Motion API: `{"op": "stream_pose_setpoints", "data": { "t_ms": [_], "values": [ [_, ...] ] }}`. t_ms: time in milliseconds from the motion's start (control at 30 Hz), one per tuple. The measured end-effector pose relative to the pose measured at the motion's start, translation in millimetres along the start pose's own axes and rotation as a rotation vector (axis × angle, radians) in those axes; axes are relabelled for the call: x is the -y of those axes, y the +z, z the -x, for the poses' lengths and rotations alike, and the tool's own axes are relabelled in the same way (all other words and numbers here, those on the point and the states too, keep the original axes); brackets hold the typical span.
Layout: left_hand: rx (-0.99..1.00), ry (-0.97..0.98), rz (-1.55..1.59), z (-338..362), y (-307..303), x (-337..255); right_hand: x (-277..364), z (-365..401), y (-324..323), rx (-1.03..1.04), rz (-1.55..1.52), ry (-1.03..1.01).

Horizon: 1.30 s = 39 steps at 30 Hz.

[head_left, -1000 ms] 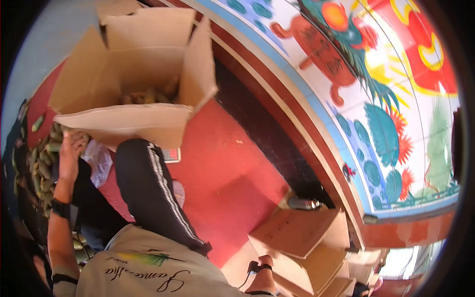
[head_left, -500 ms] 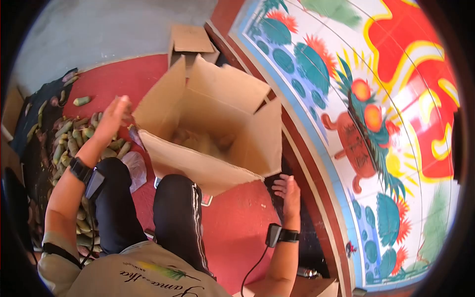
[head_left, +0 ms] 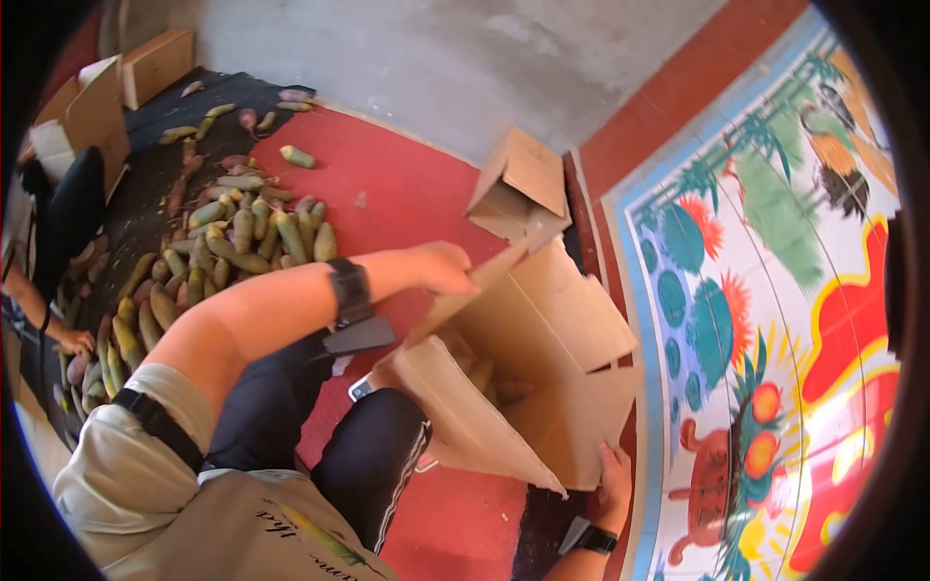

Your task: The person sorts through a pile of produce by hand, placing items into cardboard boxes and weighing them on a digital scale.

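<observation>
A large open cardboard box [head_left: 484, 426] stands tilted in front of my knees, its flaps up, with some produce at its bottom. My left hand [head_left: 444, 268] is closed on the flap at the box's far left. At the right side, my right hand [head_left: 614, 474] holds the edge of the box, its fingers partly hidden by the cardboard. A pile of long green and purple produce [head_left: 242, 232] lies on the dark sheet to the left.
A smaller open carton [head_left: 523, 179] stands by the wall beyond. At the left edge, a co-worker's hand [head_left: 73, 341] touches the pile, near cardboard boxes [head_left: 157, 68]. A painted tile wall [head_left: 722, 320] runs along the right.
The view has turned left, bringing the co-worker into sight. My left hand, formerly off the box with fingers raised, now grips a flap. My right hand has closed on the box edge.
</observation>
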<state>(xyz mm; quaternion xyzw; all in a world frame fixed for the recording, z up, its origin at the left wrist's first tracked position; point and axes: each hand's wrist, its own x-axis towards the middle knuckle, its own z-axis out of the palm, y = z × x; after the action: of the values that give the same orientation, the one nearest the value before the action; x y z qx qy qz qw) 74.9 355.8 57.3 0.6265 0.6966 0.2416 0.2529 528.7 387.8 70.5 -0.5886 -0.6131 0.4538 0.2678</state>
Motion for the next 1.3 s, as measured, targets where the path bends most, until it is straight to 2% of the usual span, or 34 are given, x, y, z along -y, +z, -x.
{"op": "stream_pose_setpoints", "data": {
  "t_ms": [67, 133, 200, 300, 367, 433, 500, 567, 667, 700, 767, 933, 1067, 1200, 1300],
  "values": [
    [0.054, -0.066, -0.027, -4, 1, -8, 4, -3, 1, -0.043, -0.039, 0.165],
    [0.078, -0.122, -0.04, 1, -5, -23, -9, -13, -2, 0.001, -0.063, 0.113],
    [0.215, -0.17, -0.045, 1, -6, -32, -12, -20, -2, 0.025, -0.093, 0.073],
    [0.181, -0.12, -0.102, 3, 0, -35, -13, -15, -8, 0.072, -0.049, 0.115],
    [0.158, -0.092, -0.127, 12, -1, -40, -9, -6, -7, 0.079, 0.1, 0.111],
    [0.133, -0.046, -0.138, 24, -1, -40, -24, -1, -8, -0.011, 0.193, 0.021],
    [0.122, 0.007, -0.166, 30, 1, -36, -28, 12, -3, -0.048, 0.136, 0.003],
    [0.103, 0.044, -0.16, 40, 5, -38, -12, 36, 4, -0.021, 0.253, -0.009],
    [0.045, 0.095, -0.09, 61, 2, -55, -20, 75, 11, -0.028, 0.187, -0.019],
    [0.052, 0.113, -0.109, 64, 2, -64, -27, 90, 13, -0.067, 0.175, 0.007],
    [0.074, 0.186, -0.151, 68, 1, -86, -50, 121, 9, -0.164, 0.059, -0.076],
    [0.17, 0.395, -0.135, 74, 9, -146, -75, 205, 2, -0.324, -0.049, 0.035],
    [0.266, 0.49, -0.085, 77, 37, -183, -91, 264, -5, -0.452, -0.077, 0.143],
    [0.375, 0.543, -0.137, 81, 85, -225, -97, 316, -24, -0.6, -0.114, 0.168],
    [0.472, 0.608, -0.087, 88, 138, -245, -111, 352, -41, -0.682, 0.048, 0.194]
  ]
}}
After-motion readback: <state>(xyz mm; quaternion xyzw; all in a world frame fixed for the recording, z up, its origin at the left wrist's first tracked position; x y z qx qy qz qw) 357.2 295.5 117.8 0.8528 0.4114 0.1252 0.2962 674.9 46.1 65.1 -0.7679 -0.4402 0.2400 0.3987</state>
